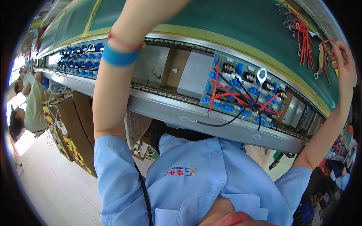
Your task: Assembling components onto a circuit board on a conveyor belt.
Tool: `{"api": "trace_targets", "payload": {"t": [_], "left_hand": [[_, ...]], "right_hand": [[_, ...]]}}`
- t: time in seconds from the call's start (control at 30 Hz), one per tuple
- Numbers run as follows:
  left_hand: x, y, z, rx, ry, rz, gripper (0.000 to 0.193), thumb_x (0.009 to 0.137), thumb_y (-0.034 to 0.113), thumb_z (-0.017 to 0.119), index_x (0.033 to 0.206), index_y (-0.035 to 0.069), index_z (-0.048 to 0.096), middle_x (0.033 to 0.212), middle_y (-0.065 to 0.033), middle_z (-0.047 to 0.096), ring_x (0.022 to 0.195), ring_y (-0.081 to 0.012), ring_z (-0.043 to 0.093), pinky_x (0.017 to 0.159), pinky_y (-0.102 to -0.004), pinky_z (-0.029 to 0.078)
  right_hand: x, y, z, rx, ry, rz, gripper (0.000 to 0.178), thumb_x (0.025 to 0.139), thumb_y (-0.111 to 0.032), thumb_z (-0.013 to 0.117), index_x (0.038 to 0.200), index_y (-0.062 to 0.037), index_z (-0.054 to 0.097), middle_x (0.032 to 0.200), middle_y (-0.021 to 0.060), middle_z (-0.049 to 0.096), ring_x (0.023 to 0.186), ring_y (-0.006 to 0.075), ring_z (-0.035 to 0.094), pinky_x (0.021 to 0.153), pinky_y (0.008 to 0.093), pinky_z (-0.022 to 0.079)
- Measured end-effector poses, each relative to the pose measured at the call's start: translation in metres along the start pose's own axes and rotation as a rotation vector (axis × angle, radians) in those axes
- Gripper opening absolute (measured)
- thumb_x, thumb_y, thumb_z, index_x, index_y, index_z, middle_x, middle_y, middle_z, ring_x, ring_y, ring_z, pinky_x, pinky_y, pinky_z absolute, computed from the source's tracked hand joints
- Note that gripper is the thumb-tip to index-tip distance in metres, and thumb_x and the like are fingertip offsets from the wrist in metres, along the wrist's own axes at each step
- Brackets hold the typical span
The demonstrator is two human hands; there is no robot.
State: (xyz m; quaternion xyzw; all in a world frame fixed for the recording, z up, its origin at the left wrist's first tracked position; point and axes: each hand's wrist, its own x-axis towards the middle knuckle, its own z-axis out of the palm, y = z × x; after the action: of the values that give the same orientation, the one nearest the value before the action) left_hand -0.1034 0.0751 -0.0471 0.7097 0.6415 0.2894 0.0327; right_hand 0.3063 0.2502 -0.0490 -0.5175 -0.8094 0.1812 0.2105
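My left forearm reaches across the conveyor, a blue band and a thin red cord at the wrist. My left hand (pixel 160 8) runs out past the top edge, its fingers out of sight. At the far right, my right hand (pixel 342 56) has its fingers curled on a red wire (pixel 329 40) with others hanging beside it. Left of it lies a bundle of red wires (pixel 304 39) with ring terminals, on the green surface. On the conveyor before me sits a circuit board (pixel 245 88) with blue round parts, and red and black wires lying across it.
More boards with blue parts (pixel 81 58) sit on the conveyor (pixel 166 101) at the left. Beyond it runs the green bench (pixel 233 24) with a yellow edge. A cardboard box (pixel 71 128) stands below left. Other people are at the far left, one in pale clothing (pixel 37 109).
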Motion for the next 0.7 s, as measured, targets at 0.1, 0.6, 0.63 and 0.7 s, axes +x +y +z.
{"api": "trace_targets", "payload": {"t": [0.1,0.6,0.63,0.7], "left_hand": [[0.010,-0.039,0.027,0.164,0.141,-0.036,0.017,0.080,0.002,0.059,0.096,-0.001,0.066,0.093,-0.0202,0.065,0.089,-0.0374,0.062,0.078,-0.0411,0.049],[0.005,0.013,0.008,0.129,0.213,-0.098,0.009,0.082,0.005,0.059,0.087,-0.003,0.062,0.061,-0.0125,0.058,0.055,-0.0284,0.057,0.054,-0.0353,0.046],[0.005,0.015,0.007,0.122,0.206,-0.095,0.009,0.082,0.005,0.059,0.087,-0.003,0.062,0.061,-0.0125,0.058,0.055,-0.0284,0.057,0.054,-0.0353,0.046],[0.003,0.015,-0.001,0.036,0.183,-0.214,0.013,0.082,0.002,0.057,0.092,-0.003,0.063,0.062,-0.0107,0.056,0.055,-0.0164,0.056,0.053,-0.0279,0.043]], "right_hand": [[-0.017,-0.040,0.009,0.051,0.186,-0.278,0.025,0.096,-0.021,0.058,0.113,-0.0037,0.064,0.098,0.0019,0.067,0.075,0.0051,0.056,0.062,0.0166,0.039],[-0.051,-0.187,0.096,0.640,-0.468,-0.010,0.006,0.087,0.001,0.066,0.087,0.0016,0.061,0.074,0.0004,0.061,0.062,0.0008,0.050,0.054,0.0164,0.039],[-0.050,-0.188,0.096,0.639,-0.465,0.001,0.006,0.087,0.001,0.066,0.087,0.0016,0.061,0.074,0.0004,0.061,0.062,0.0008,0.050,0.054,0.0164,0.039],[-0.049,-0.191,0.096,0.633,-0.504,0.011,0.006,0.086,0.001,0.066,0.087,0.0015,0.061,0.074,-0.0002,0.060,0.062,0.0009,0.049,0.054,0.0164,0.039]]}}
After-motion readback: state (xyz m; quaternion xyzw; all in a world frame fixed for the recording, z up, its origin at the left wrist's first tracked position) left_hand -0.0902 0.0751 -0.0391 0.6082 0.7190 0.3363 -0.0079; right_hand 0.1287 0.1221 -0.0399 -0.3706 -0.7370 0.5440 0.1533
